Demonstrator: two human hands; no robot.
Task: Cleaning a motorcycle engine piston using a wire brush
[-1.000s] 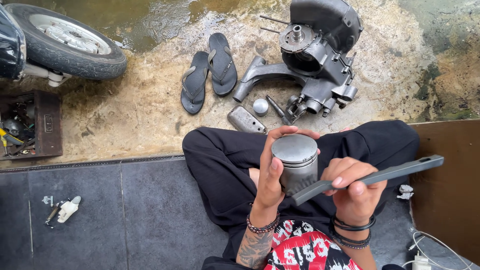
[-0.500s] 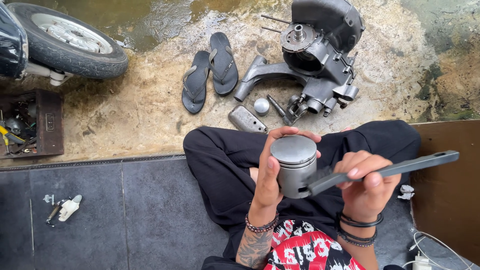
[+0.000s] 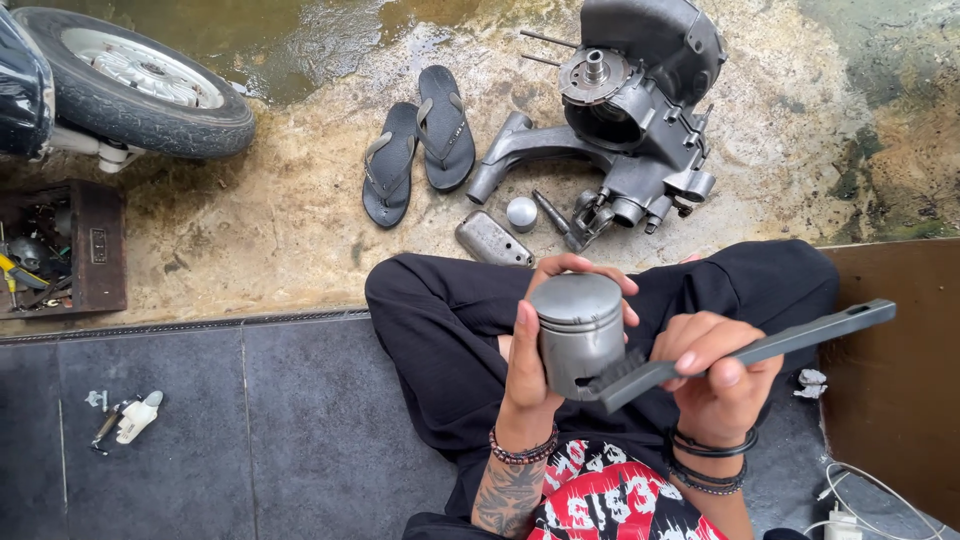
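My left hand (image 3: 540, 350) grips a grey metal piston (image 3: 578, 330) upright over my lap, thumb on its left side and fingers around the back. My right hand (image 3: 712, 375) holds a long grey brush (image 3: 745, 353) by its handle, which points up to the right. The brush's bristled end rests against the piston's lower right side. I sit cross-legged in black trousers (image 3: 440, 330) on dark floor tiles.
A grey engine casing (image 3: 635, 110) lies on the wet ground ahead, with a small round metal part (image 3: 521, 213) and a metal cover (image 3: 492, 238) beside it. Two dark flip-flops (image 3: 420, 140), a scooter wheel (image 3: 135, 85) and a tool box (image 3: 60, 250) are at left. A white cable (image 3: 850, 500) lies at lower right.
The brush has slid back and forth along the piston's lower side, its handle ending a little higher and farther right. My left hand keeps the piston steady.
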